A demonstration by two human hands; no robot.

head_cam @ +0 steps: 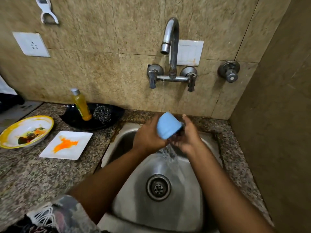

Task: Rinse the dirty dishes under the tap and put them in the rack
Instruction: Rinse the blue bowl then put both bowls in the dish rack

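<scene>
Blue cup point(169, 125) gripped by left hand point(148, 137) under running tap point(170, 46); right hand point(188, 135) fingers curled against its rim, over sink point(127, 190)

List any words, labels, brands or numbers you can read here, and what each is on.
None can be read.
yellow bottle: a green label, too blurred to read.
white device on the wall: a small display, cut off and blurred.
blue cup, plates, tap: no visible text.
</scene>
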